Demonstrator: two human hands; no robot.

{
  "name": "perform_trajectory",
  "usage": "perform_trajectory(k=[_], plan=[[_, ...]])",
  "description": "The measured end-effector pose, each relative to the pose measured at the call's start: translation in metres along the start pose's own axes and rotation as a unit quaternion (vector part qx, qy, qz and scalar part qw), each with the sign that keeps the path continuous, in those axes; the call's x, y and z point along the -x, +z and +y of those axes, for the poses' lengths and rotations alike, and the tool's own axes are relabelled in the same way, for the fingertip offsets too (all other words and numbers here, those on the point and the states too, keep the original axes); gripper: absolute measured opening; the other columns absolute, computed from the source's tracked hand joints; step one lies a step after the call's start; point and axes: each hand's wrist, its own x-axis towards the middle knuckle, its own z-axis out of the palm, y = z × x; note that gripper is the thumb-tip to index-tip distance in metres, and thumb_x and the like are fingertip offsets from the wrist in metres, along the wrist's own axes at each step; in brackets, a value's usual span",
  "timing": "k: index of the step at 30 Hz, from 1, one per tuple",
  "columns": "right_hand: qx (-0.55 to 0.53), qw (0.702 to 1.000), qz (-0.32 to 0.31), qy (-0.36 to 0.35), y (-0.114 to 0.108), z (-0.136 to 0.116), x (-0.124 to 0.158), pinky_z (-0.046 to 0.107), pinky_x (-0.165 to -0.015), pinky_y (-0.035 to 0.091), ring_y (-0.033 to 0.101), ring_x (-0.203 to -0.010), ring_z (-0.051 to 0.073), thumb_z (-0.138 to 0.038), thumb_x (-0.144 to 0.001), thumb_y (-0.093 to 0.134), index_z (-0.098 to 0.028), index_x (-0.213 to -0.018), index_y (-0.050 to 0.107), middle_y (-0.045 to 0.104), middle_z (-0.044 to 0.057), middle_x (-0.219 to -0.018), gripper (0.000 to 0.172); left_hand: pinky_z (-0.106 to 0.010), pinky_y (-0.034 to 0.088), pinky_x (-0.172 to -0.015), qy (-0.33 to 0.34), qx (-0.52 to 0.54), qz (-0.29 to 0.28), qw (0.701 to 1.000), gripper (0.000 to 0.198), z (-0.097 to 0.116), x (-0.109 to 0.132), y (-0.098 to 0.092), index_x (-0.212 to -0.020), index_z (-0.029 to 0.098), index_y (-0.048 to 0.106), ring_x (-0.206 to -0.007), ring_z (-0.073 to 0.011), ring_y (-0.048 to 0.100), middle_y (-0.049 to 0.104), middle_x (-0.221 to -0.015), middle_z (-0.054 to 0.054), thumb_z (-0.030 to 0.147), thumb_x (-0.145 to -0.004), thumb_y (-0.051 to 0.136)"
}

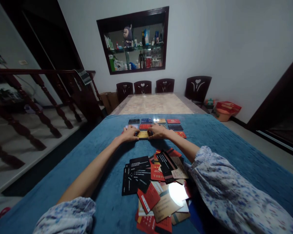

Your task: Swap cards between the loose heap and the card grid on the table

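The yellow rectangular card (143, 134) lies on the blue-cloth-covered tabletop (210, 139) between the left hand (130, 133) and right hand (158, 131), whose half-curled fingers flank its ends, their grip unclear, and too hard a forward push could skew the red rectangular card (145, 126) just behind.

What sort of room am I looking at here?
Probably a home dining area: there's a long table with dark wooden chairs near its far end, and a wall niche with a plush toy among its shelved items.

Glossy plastic cards (157, 175); matt cloth (112, 172)
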Motion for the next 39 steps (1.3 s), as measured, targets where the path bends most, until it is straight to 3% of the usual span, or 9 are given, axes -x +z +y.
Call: perform_trajectory(k=[17,31,39], plan=[[0.028,0.999,-0.011,-0.02,0.004,0.001,-0.01,0.05,-0.093,0.046,0.048,-0.122,0.038,-0.04,-0.079,0.065,-0.026,-0.107,0.073,0.064,0.013,-0.123,0.032,-0.051,0.033,-0.099,0.015,-0.033,-0.009,0.999,0.04,0.001,-0.005,0.0,-0.117,0.024,0.064,-0.126,-0.0353,0.037,0.059,-0.125,-0.011,0.031,-0.078,0.061],[0.028,0.999,-0.018,-0.016,0.004,0.0,-0.012,0.046,-0.093,0.046,0.048,-0.122,0.036,-0.04,-0.078,0.067,-0.024,-0.107,0.073,0.066,0.012,-0.121,0.034,-0.052,0.03,-0.102,0.037,-0.036,0.002,0.999,0.036,0.001,-0.001,0.001,-0.113,0.021,0.064,-0.132,-0.0359,0.033,0.057,-0.127,-0.013,0.026,-0.078,0.061],[0.053,0.999,0.006,-0.009,0.002,0.0,-0.005,0.049,-0.094,0.046,0.047,-0.124,0.037,-0.044,-0.079,0.068,-0.021,-0.116,0.068,0.059,0.017,-0.13,0.043,-0.055,0.027,-0.102,0.052,-0.013,0.06,0.997,0.049,0.001,0.008,0.003,-0.124,0.024,0.059,-0.135,-0.0366,0.028,0.055,-0.134,-0.012,0.02,-0.075,0.062]])
